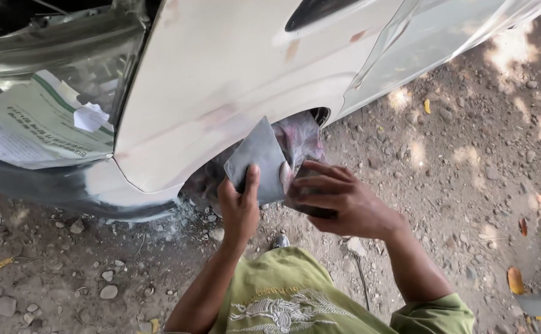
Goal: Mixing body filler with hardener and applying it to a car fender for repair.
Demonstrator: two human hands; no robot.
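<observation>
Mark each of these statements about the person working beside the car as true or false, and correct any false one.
1. The left hand holds a flat grey sheet. True.
2. The car panel is bright red. False: it is white, with dull pinkish patches.
3. The ground is dirt strewn with small stones. True.
4. The right hand is empty and hangs away from the car. False: it grips a dark object, partly hidden by the fingers, close to the sheet.
5. Newspaper covers part of the car at the left. True.
6. The person wears a blue shirt. False: the shirt is olive green.
</observation>
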